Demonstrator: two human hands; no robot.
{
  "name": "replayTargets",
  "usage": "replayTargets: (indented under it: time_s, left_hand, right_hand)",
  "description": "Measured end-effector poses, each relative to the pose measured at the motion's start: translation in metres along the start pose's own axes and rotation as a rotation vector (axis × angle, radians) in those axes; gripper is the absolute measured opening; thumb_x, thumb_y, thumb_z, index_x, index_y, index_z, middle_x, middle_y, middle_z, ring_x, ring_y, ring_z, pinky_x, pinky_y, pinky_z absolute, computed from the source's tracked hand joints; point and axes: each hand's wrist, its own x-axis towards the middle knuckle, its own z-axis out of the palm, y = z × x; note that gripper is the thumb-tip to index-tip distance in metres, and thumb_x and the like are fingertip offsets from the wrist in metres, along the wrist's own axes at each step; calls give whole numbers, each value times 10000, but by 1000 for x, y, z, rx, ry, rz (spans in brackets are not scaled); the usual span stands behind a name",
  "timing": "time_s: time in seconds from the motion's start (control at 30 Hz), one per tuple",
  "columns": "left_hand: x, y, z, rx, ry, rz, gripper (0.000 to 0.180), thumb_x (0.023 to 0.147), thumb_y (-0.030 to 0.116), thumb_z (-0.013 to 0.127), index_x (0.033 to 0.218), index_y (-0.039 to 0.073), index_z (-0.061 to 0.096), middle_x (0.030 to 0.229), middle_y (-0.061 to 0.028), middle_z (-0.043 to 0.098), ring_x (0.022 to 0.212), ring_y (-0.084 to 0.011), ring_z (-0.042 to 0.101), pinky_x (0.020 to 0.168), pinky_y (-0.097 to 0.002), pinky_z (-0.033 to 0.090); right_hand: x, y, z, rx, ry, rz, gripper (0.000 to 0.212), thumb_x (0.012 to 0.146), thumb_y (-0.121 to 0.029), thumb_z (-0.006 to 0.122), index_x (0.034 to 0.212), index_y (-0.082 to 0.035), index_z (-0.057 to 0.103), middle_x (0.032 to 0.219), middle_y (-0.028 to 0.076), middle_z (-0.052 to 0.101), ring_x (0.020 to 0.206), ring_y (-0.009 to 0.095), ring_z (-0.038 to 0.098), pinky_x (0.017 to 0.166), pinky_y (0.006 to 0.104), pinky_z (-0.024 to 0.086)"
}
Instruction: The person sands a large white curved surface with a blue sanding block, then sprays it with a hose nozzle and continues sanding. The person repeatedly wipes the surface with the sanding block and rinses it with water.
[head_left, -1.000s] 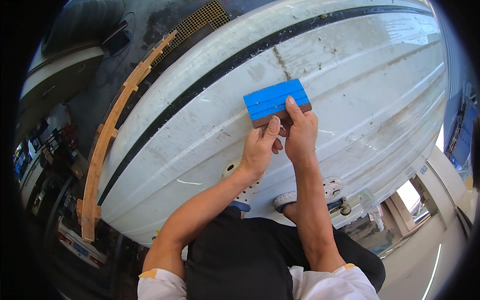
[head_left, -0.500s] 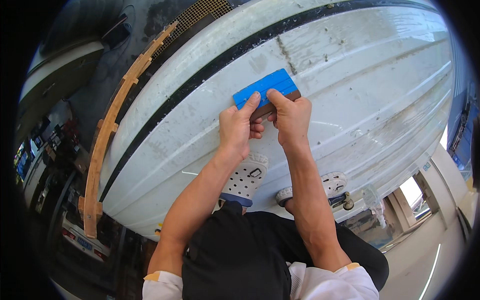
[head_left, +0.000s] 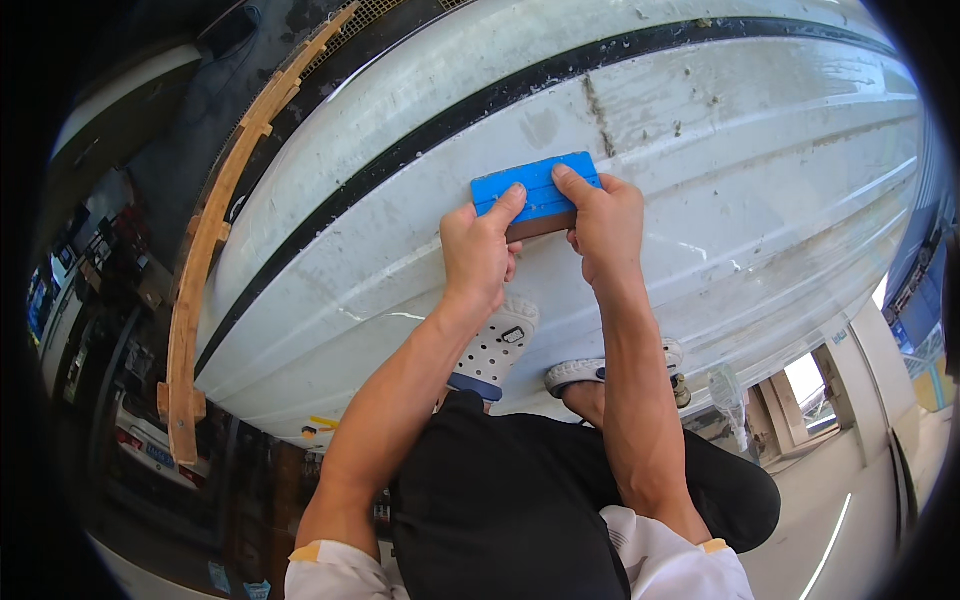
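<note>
Blue block: a flat blue rectangular sanding block [head_left: 535, 190] with a brown underside is lying pressed against the white ribbed hull surface [head_left: 700, 150], just below its black stripe [head_left: 480, 95].
Left hand: the left hand [head_left: 478, 255] is gripping the block's left end, with its fingertips curling over the block's near edge.
Right hand: the right hand [head_left: 605, 225] is gripping the block's right end, with a finger lying across the top corner.
Hull: the white surface is showing grey scuffs and dark specks above the block.
Timber: a curved wooden rib frame [head_left: 205, 250] is running along the hull's left edge.
Feet: white perforated clogs [head_left: 495, 345] are resting against the hull, below the hands.
</note>
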Motion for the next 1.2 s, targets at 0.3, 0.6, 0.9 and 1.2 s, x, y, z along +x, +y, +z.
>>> replayTargets:
  time_s: [0.3,0.6,0.9,1.2]
  left_hand:
    - [11,15,8,-71,13,-34,338,939,306,797,830,63,590,712,-39,551,483,-105,447,358,-249,280]
    - [17,18,1,-96,3,-82,330,926,277,797,856,22,601,694,-66,531,478,-141,454,352,-287,274]
    - [24,58,23,-136,61,-6,334,914,286,819,808,77,581,697,-29,495,477,-99,387,410,-270,288]
    - [21,41,4,-47,44,66,346,926,310,797,838,30,614,713,-68,563,540,-182,535,378,-328,334]
  right_hand:
    - [17,-22,10,-128,73,-13,362,832,-182,770,625,33,565,619,73,569,575,158,453,507,411,350]
    - [12,-34,19,-152,112,32,336,807,-147,762,623,43,555,632,89,577,594,172,474,528,436,376]
    - [32,-74,40,-157,113,-40,322,817,-171,773,649,27,584,636,69,566,582,174,466,516,430,360]
    - [26,-42,39,-186,80,-106,373,844,-202,789,640,39,590,613,70,582,587,162,478,536,414,384]
